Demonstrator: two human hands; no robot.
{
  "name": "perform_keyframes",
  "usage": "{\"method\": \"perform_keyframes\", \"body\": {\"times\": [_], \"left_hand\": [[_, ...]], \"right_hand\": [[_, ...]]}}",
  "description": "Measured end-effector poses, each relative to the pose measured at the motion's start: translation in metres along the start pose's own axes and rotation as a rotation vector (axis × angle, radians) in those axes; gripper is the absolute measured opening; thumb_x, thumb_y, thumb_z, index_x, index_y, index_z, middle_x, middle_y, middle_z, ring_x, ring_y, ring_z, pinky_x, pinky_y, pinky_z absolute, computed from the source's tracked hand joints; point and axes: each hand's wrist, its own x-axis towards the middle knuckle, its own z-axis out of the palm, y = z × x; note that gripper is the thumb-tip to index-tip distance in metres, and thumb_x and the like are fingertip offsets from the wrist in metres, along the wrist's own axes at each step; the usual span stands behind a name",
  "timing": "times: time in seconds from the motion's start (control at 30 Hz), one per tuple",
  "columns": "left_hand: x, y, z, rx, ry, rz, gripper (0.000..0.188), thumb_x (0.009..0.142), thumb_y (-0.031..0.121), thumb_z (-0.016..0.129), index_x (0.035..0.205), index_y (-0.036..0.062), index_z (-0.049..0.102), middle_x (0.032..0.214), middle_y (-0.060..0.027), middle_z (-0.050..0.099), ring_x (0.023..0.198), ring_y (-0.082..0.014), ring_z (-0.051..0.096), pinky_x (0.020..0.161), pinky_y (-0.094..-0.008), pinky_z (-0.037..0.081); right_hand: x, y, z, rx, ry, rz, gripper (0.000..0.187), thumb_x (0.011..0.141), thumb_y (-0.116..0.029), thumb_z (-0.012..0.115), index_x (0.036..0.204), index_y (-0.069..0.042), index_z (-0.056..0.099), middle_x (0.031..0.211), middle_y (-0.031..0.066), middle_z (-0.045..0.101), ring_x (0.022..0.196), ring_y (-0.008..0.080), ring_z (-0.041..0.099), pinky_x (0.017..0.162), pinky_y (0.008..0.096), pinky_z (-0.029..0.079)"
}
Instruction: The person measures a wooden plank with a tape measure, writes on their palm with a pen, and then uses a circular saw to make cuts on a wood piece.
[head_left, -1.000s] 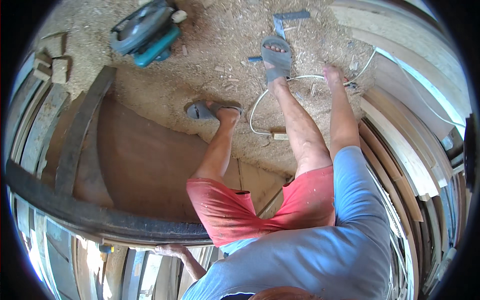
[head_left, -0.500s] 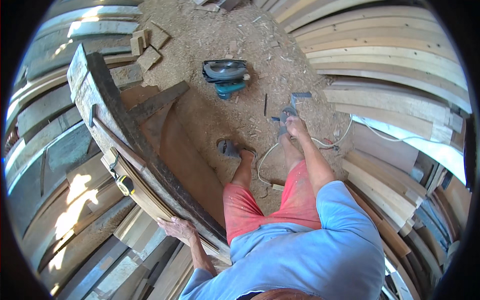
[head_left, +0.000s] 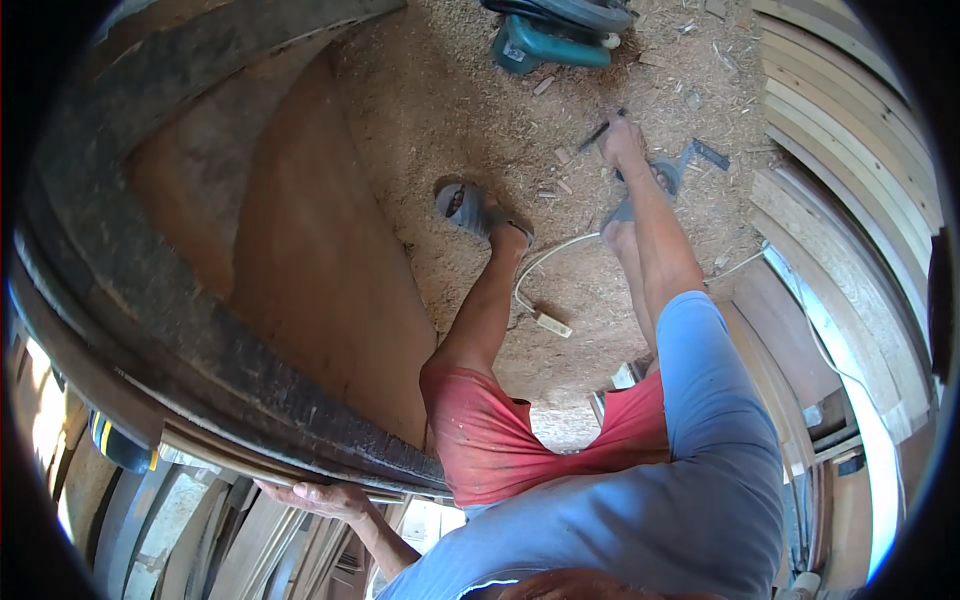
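My right hand [head_left: 624, 142] reaches down to the floor beside my right sandal, its fingers closed on a narrow dark stick [head_left: 592, 138]. A dark grey try square [head_left: 708, 155] lies just right of that foot. My left hand [head_left: 325, 498] rests at the outer edge of some thin light boards [head_left: 230, 452], fingers stretched along them; its fingertips are partly hidden. These boards lie along a long, dark curved timber [head_left: 250, 375]. Farther left, a yellow and black tape measure [head_left: 120, 442] is partly hidden by the timber's edge.
A teal power tool [head_left: 550, 45] stands on the shavings-covered floor ahead. A white cord [head_left: 530, 275] curls between my feet to a small pale block [head_left: 552, 324]. Stacked planks [head_left: 850, 130] line the right side, and more boards [head_left: 175, 525] stand at lower left.
I have bent lower, and the view has come closer to the floor and the curved timber. My right hand has moved forward from my foot and taken hold of the dark stick.
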Motion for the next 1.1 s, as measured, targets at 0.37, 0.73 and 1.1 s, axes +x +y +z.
{"method": "perform_keyframes", "body": {"times": [0.37, 0.73, 1.1], "left_hand": [[0.004, 0.000, -0.028, 0.042, -0.019, 0.074, 0.073, 0.101, 0.045, 0.036, 0.152, -0.0061, 0.025, 0.155, -0.0348, 0.027, 0.145, -0.0472, 0.025, 0.119, -0.0503, 0.020], [0.083, 0.009, -0.199, -2.273, -0.556, -0.162, 0.091, 0.095, 0.071, 0.037, 0.162, 0.0228, -0.001, 0.166, -0.0234, -0.003, 0.153, -0.0384, 0.003, 0.122, -0.0468, 0.005], [0.108, -0.021, -0.392, -2.744, 0.003, 0.532, 0.095, 0.086, 0.083, 0.040, 0.159, 0.0414, -0.005, 0.166, -0.0193, -0.013, 0.154, -0.0365, 0.000, 0.123, -0.0469, 0.010]], "right_hand": [[-0.222, -0.078, -0.124, 0.304, 0.005, -0.131, 0.021, 0.089, -0.024, 0.064, 0.097, -0.005, 0.069, 0.077, 0.0200, 0.065, 0.069, 0.0362, 0.063, 0.066, 0.0429, 0.050], [-0.550, -0.376, -0.396, 0.966, -0.060, -0.846, 0.010, 0.092, -0.013, 0.065, 0.092, -0.006, 0.058, 0.075, -0.0044, 0.055, 0.066, 0.0023, 0.048, 0.057, 0.0217, 0.038], [-0.724, -0.501, -0.446, 0.762, -0.359, -1.509, 0.023, 0.095, -0.008, 0.058, 0.114, 0.004, 0.062, 0.094, 0.0078, 0.068, 0.092, 0.0137, 0.068, 0.084, 0.0268, 0.053]]}}
